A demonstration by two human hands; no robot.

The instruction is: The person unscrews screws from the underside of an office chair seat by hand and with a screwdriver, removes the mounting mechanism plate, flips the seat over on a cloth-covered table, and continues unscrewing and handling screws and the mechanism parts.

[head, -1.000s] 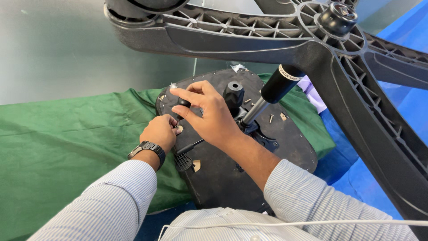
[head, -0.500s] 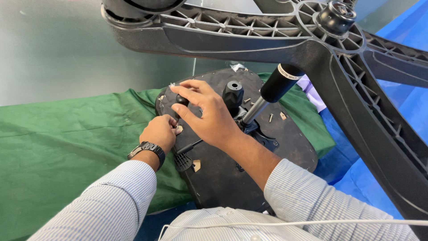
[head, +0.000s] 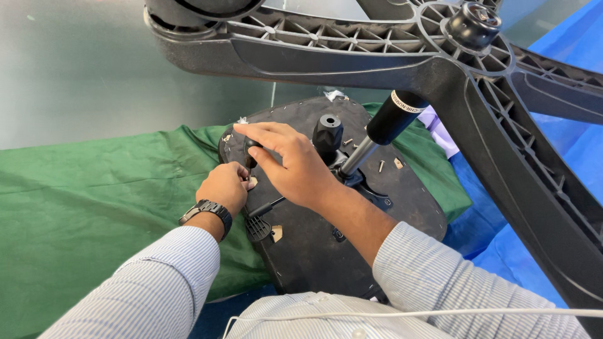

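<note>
Two hands at the left edge of an upturned chair seat [head: 326, 251]. Left hand [head: 223, 186] curled closed, knuckles against the black underside, contents hidden. Right hand [head: 290, 162] pinches a small black knob [head: 252, 145] between thumb and forefinger, other fingers loosely spread. Seat lies on a green cloth [head: 94, 207]. Gas cylinder [head: 384, 129] rises to the five-star base [head: 440, 69] overhead. Blue sheet [head: 565, 144] at right, grey floor behind.

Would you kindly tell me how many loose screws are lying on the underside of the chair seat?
2 that I can make out: one screw beside the black knob, another screw right of the metal column. The hands may hide more.
</note>
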